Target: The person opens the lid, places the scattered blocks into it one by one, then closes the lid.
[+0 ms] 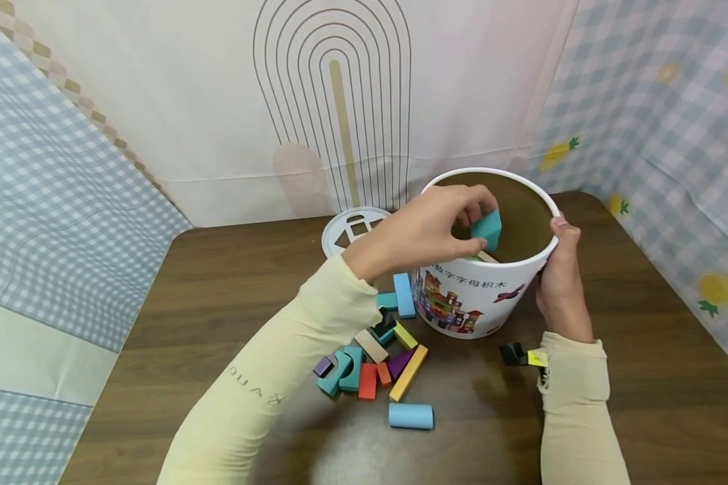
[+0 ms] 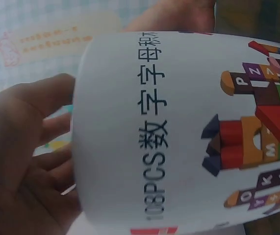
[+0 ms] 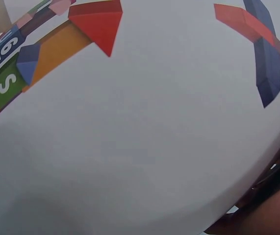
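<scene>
While the left hand pinches a teal block over the bucket's mouth at frame centre-right, the right hand grips the white bucket by its right wall; loose blocks lie lower centre.

White tub: my left hand pinches a teal block over its mouth; my right hand grips its right wall. Loose blocks lie left-front of it; white lid behind-left.
</scene>
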The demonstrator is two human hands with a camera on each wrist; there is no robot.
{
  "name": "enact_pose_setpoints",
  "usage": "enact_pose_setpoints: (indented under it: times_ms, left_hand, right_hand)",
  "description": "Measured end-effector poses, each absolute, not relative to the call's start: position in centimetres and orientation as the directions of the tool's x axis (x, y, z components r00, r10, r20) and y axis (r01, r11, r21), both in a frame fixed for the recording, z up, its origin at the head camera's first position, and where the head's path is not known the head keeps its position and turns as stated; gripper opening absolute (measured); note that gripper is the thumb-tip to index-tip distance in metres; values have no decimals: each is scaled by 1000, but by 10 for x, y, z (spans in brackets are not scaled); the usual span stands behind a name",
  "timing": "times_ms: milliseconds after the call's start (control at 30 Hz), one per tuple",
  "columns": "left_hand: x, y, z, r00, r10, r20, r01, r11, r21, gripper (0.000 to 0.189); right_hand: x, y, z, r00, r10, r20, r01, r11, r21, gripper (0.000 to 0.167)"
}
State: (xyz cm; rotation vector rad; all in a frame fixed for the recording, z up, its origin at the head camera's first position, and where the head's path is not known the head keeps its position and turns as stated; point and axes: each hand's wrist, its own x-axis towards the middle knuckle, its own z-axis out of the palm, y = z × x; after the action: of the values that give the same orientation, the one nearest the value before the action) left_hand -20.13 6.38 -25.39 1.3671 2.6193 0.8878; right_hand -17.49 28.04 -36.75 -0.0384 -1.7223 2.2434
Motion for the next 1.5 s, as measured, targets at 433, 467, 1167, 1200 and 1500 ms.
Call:
enact_pose_setpoints:
  times_ms: [433,467,1167,1200,1500]
  left_hand:
    - [-229,108,-247,-527,699,-483,611,707,356,21]
    - [-231,110,-248,-503,686,-526,605,714,352,22]
    - [-233,114,-261,-504,851,-150,744,516,425,15]
    - [-232,113,-261,-508,857,-89,753,491,437,16]
    - [-211,86,-257,-476,880,-5,781,425,456,25]
  right_hand:
    - [-174,278,-367,-951,258,169,-234,-245,-941,51]
    - [-173,278,-367,-952,259,165,-230,-243,-942,51]
    - [-173,280,-367,-947,240,215,-278,-273,-921,46]
    - [-173,281,-367,-946,239,219,-282,-274,-920,46]
    - [-173,284,-369,-949,252,190,-261,-290,-921,45]
